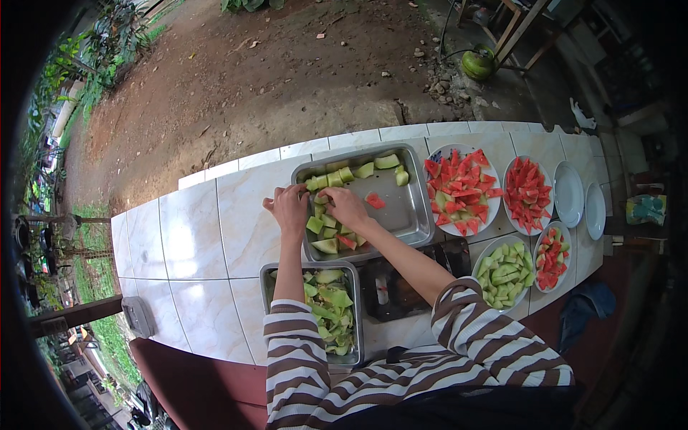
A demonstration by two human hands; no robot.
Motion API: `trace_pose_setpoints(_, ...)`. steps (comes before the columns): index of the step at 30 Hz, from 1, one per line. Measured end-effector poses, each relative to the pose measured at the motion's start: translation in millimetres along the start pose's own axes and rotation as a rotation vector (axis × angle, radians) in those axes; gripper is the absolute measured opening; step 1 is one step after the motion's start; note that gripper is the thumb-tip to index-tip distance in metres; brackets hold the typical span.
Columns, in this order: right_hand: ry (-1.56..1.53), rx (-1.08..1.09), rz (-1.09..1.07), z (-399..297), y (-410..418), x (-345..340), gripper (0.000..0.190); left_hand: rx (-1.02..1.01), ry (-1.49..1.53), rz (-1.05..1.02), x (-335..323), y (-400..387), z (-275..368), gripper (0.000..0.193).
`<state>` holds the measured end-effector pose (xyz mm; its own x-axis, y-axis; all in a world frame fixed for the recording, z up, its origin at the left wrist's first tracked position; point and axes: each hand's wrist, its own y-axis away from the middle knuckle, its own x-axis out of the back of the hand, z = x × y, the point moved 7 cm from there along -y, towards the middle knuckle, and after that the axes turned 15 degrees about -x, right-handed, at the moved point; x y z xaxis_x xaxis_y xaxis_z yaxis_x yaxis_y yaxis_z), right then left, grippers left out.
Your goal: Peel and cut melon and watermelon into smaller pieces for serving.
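Observation:
A rectangular metal tray (424,226) lies before me with pale green melon chunks (329,179) in a row along its far left side. More melon pieces (326,245), some with rind, and a few red watermelon bits (375,201) are in it. My left hand (288,211) is bent over the tray's left rim, its fingertips by the melon chunks. Just inside that rim, my right hand (346,208) reaches down with fingertips at a small melon chunk (321,199). The fingers partly cover the fruit, so whether either hand grips a piece is unclear.
A second metal tray (357,317) of green peels sits nearer me, beside a dark tray (389,279). At right are plates of watermelon (463,188), (528,194), (552,255), a plate of cut melon (504,271) and two bare plates (568,193), (595,211). White tiles cover the table (193,231).

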<state>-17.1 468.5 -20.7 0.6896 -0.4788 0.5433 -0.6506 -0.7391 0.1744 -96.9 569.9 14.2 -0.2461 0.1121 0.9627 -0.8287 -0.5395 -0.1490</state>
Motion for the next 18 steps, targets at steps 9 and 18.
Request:
trace_pose_setpoints(9, -0.024, 0.057, 0.008, -8.2, -4.1, -4.9, 0.021, 0.049, 0.074, -0.08, 8.1, 18.3, 5.7, 0.019)
trace_pose_setpoints(18, 0.065, 0.0, -0.099, -6.3, 6.7, -4.3, 0.022, 0.001, 0.027, -0.113, 2.8, 20.8, 3.7, 0.023)
